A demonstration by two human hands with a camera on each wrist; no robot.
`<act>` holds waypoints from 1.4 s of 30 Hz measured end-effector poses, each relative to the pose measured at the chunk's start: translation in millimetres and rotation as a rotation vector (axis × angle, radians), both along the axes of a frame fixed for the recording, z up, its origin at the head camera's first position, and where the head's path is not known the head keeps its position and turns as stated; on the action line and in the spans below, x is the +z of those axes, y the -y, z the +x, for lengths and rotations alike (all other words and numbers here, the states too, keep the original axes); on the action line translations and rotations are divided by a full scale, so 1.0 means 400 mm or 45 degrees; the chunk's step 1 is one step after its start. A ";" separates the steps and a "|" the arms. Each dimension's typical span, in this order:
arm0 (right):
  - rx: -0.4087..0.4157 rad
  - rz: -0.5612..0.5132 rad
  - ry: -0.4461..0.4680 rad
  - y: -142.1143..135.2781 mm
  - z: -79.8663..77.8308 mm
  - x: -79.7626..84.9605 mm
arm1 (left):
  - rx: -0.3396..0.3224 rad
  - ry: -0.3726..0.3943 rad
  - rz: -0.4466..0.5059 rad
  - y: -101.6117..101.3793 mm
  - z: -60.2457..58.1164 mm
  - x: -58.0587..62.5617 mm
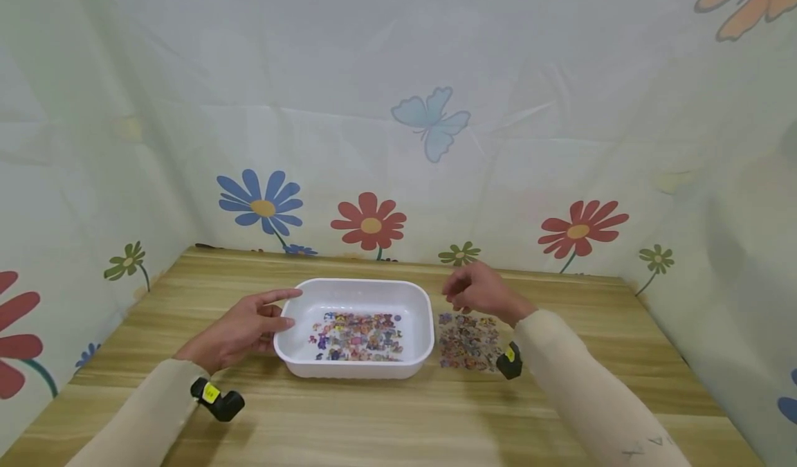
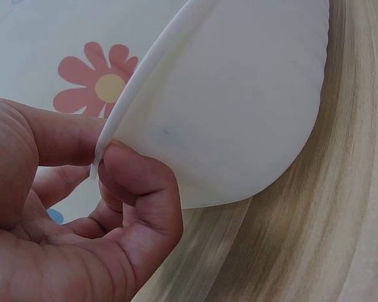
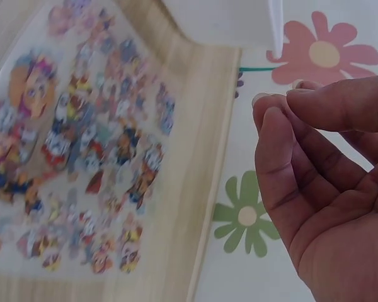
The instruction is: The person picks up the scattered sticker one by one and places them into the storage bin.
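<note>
A white plastic tray (image 1: 355, 369) with rounded corners stands on the table, several small colourful cartoon stickers (image 1: 358, 335) scattered over its bottom. My left hand (image 1: 245, 328) grips its left end; in the left wrist view the fingers (image 2: 142, 182) pinch the thin rim of the tray (image 2: 239, 94). To the right of the tray lies a clear sheet of cartoon stickers (image 1: 467, 342), seen larger as a sticker sheet (image 3: 88, 145) in the right wrist view. Just above its far edge hovers my right hand (image 1: 482, 292), fingers curled and thumb against them. Nothing shows between its fingertips.
The wood-grain table (image 1: 349, 425) ends at the back against a white flower-printed curtain (image 1: 311, 142), which also hangs at both sides. A black wrist camera (image 1: 218, 399) sits on the left sleeve, another camera (image 1: 510, 361) on the right.
</note>
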State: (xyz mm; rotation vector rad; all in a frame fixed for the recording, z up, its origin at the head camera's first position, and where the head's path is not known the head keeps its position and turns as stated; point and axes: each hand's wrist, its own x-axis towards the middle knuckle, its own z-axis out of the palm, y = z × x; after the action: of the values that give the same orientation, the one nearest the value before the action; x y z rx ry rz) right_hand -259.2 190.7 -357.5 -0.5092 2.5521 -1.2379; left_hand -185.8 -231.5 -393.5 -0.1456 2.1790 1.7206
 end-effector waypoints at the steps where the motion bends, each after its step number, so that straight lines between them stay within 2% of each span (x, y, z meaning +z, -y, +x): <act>1: -0.005 0.009 0.002 -0.005 0.000 -0.003 | 0.001 0.001 0.007 0.000 0.000 -0.001; 6: -0.010 0.053 0.012 -0.034 -0.004 -0.024 | 0.003 0.000 0.018 0.002 -0.001 -0.004; 15: -0.045 0.263 -0.089 -0.074 -0.008 -0.056 | 0.003 -0.009 0.021 -0.001 -0.002 -0.008; 23: -0.059 0.375 -0.149 -0.092 -0.004 -0.079 | 0.016 -0.003 0.006 -0.004 -0.004 -0.005; 32: -0.214 0.544 -0.141 -0.101 -0.006 -0.098 | 0.010 -0.010 -0.006 0.003 -0.001 -0.005; 37: -0.246 0.623 -0.117 -0.104 -0.008 -0.107 | 0.004 -0.009 -0.005 0.005 -0.004 -0.006; 42: -0.242 0.640 -0.114 -0.106 -0.011 -0.117 | 0.004 -0.009 -0.005 0.004 -0.003 -0.007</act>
State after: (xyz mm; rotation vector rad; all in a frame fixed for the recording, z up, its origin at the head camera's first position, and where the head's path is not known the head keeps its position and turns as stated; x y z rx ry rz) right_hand -263.8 233.2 -404.3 -0.2172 2.8960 -0.5851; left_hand -186.9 -233.3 -396.1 -0.1445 2.1889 1.7211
